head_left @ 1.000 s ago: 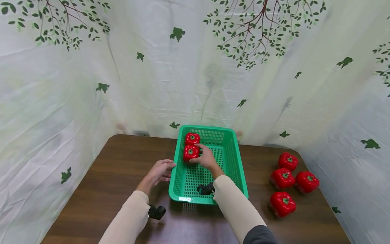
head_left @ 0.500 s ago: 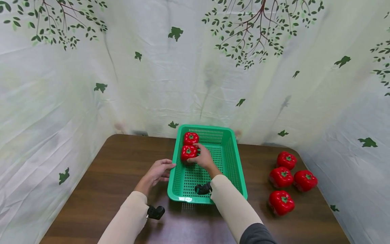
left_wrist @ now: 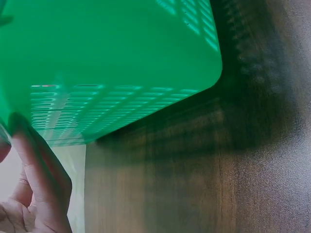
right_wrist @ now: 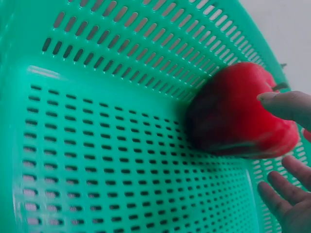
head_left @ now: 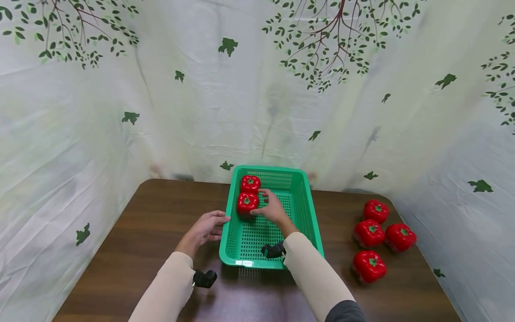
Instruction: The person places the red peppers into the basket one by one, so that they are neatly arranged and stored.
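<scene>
In the head view, a green plastic basket [head_left: 277, 264] stands on the table with two red bell peppers along its left side. My right hand [head_left: 274, 210] is inside it beside the nearer bell pepper [head_left: 247, 203], thumb and fingers spread apart. The right wrist view shows the thumb overlapping that pepper [right_wrist: 233, 114], while the other fingers stand away from it. The farther bell pepper [head_left: 250, 184] sits just behind. Outside the basket, my left hand [head_left: 206, 227] touches the left rim with its fingertips, its fingers [left_wrist: 41, 170] fairly straight against the wall in the left wrist view.
Several more red bell peppers [head_left: 369, 233] sit in a group on the right side of the brown wooden table [head_left: 161, 219]. A leaf-patterned white cloth [head_left: 225, 103] hangs behind the table and along both sides.
My right hand has loosened from the nearer bell pepper, its fingers now spread and slightly to the right. The pepper stays in the basket. My left hand keeps its place at the rim.
</scene>
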{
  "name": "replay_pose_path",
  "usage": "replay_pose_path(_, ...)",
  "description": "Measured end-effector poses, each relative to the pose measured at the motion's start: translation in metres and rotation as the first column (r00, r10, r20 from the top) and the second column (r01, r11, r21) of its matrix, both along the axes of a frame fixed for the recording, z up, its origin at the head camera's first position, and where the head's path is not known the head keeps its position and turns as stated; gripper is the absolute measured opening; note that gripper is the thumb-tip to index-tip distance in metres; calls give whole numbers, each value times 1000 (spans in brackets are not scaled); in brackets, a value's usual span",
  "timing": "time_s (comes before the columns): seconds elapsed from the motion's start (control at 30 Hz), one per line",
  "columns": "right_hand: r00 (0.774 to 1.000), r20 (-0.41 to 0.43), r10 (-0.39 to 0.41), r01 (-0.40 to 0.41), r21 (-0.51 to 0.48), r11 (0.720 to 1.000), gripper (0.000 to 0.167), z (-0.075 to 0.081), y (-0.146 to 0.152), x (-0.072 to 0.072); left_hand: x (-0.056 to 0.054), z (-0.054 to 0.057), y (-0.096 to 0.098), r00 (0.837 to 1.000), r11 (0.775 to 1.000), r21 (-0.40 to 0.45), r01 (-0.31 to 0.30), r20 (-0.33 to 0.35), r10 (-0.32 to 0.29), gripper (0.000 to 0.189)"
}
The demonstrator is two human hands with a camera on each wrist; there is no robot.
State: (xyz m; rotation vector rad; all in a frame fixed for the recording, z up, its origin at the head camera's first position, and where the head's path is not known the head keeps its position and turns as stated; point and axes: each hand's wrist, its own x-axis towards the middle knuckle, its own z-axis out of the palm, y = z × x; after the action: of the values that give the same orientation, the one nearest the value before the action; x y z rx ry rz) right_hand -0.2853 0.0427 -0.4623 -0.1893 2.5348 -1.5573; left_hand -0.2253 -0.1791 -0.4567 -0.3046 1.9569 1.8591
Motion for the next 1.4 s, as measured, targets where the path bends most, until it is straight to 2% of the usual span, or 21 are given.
replay_pose_path(0.2, 1000, -3, 4, -4, -30, 1000, 75, 8, 18, 6, 0, 0, 3, 1000, 1000, -4, -1, 1, 1, 32)
replay_pose_path(0.47, 999, -13, 52, -53, -43, 998, 71, 19, 46, 15, 1, 1, 2, 1000, 1000, -5, -2, -9, 2, 31)
replay_pose_path(0.77, 989, -55, 137, -142, -111, 984, 61, 29, 81, 26, 2, 2, 0, 1000, 999, -42, 12, -13, -12, 35)
replay_pose_path(1.0, 971, -103, 218, -232, -151, 961, 59, 37, 110, 35, 2, 4, 3, 999, 999, -50, 17, -32, -18, 33)
replay_pose_path(1.13, 965, -127, 230, -249, -158, 956, 57, 40, 125, 42, 3, 4, 4, 999, 998, -64, 11, -31, -13, 35)
replay_pose_path(1.4, 967, -155, 202, -231, -199, 952, 54, 36, 159, 54, 4, 4, 4, 999, 997, -71, 14, -42, -17, 36)
